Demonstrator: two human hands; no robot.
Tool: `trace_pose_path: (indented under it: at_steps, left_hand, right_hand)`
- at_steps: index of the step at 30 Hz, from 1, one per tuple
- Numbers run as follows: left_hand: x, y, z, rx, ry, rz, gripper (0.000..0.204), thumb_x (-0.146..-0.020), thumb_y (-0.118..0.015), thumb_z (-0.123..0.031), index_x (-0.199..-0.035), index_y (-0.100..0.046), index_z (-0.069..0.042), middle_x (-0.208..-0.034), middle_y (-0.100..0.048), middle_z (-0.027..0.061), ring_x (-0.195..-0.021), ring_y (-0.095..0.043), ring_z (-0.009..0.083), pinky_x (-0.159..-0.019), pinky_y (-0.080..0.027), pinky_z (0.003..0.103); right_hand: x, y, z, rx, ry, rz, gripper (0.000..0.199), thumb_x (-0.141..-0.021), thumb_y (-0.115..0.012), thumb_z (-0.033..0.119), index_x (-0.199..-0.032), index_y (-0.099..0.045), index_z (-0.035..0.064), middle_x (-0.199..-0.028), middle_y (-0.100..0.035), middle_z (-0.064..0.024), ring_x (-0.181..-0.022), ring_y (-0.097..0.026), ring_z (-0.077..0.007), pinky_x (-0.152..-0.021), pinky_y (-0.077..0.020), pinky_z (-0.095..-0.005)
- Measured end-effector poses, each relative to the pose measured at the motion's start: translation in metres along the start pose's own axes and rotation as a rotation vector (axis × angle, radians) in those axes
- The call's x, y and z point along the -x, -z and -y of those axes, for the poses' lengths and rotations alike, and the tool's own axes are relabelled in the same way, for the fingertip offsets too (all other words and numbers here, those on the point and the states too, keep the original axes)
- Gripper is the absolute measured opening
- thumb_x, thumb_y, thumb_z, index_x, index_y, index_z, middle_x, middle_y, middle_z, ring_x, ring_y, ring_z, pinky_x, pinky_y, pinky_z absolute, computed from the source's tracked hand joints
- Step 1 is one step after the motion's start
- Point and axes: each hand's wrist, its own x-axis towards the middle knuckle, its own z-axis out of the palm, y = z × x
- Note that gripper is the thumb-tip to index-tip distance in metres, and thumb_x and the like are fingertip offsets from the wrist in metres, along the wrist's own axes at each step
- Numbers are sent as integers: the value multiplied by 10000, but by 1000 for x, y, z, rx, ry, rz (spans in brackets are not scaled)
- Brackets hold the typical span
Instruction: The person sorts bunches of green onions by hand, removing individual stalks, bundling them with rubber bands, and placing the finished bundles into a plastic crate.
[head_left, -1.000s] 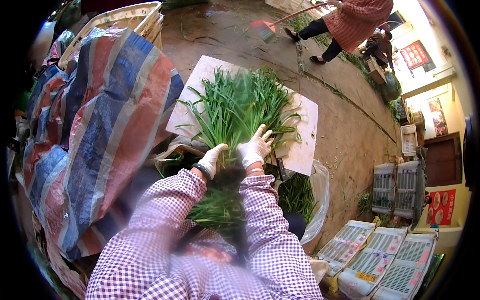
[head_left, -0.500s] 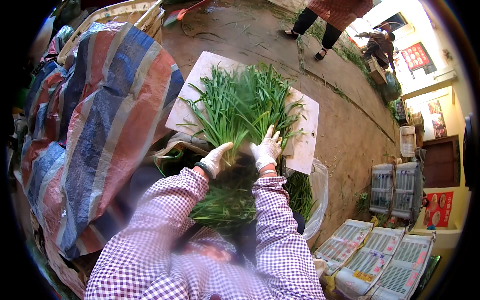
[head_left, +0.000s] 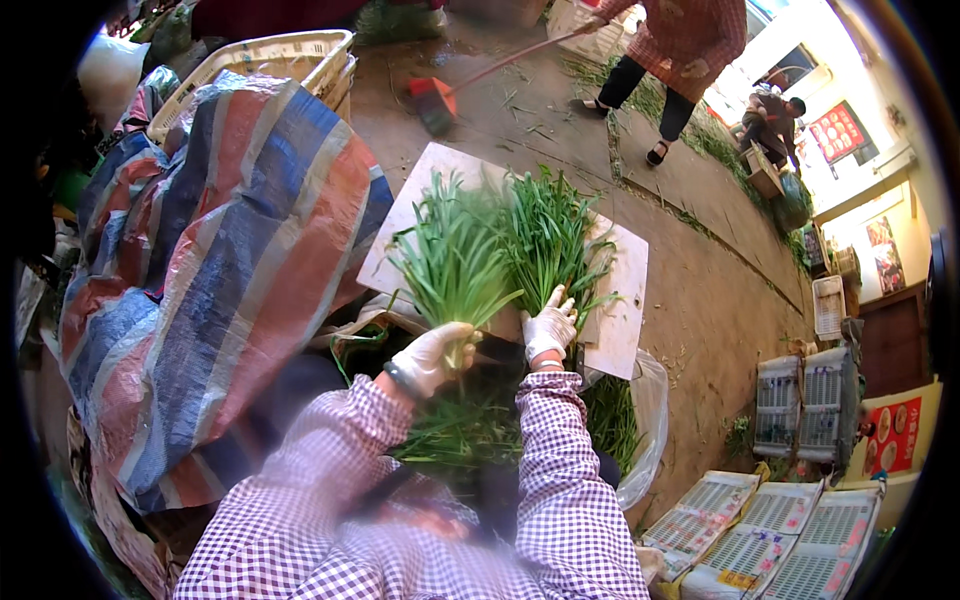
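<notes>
Both my hands wear white gloves and checked purple sleeves. My left hand (head_left: 432,357) is closed around the stems of a bunch of long green leafy stalks (head_left: 450,260) that fans out over a pale flat board (head_left: 625,300). My right hand (head_left: 549,328) rests with spread fingers on a second bunch of the same greens (head_left: 548,235) lying beside the first on the board. More greens (head_left: 455,430) lie in a heap below my hands, between my arms.
A red, blue and grey striped tarp (head_left: 220,260) covers a bulky load at my left. A clear plastic bag with greens (head_left: 630,425) sits at my right. A person sweeps with a red broom (head_left: 435,100) beyond the board. Stacked crates (head_left: 810,400) stand at the right.
The greens were one bundle under both hands; now they are split into two bunches, my left hand drawing one leftward. The view has tilted, and the broom has swept closer.
</notes>
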Motion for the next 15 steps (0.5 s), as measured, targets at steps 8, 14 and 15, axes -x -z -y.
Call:
trace_pose_path:
  at_steps: [8,14,15]
  left_hand:
    - [45,22,-22,-142,-148,-78,164,-857,-693,-149,-986,-658,-55,-855,-694,56,-699,-629,146,-618,-532,292]
    - [29,41,-8,-2,-93,-38,177,-878,-677,-138,-999,-632,-17,-874,-677,75,-680,-625,166,-597,-550,326]
    - [26,41,-5,-9,-91,-55,169,-880,-675,-142,-996,-636,-25,-875,-678,70,-679,-624,165,-599,-547,327]
  right_hand:
    - [1,-1,5,80,-24,-46,800,-857,-605,345,-1522,-200,156,-1500,-317,-192,-1340,-374,-378,-1010,-408,-468]
    - [33,57,3,68,119,-14,1020,-731,-755,495,-1526,-202,174,-1558,-192,-213,-1334,-347,-469,-1057,-376,-501]
    - [43,65,2,44,180,-109,977,-737,-755,470,-1513,-245,165,-1556,-192,-218,-1326,-351,-475,-1055,-375,-503]
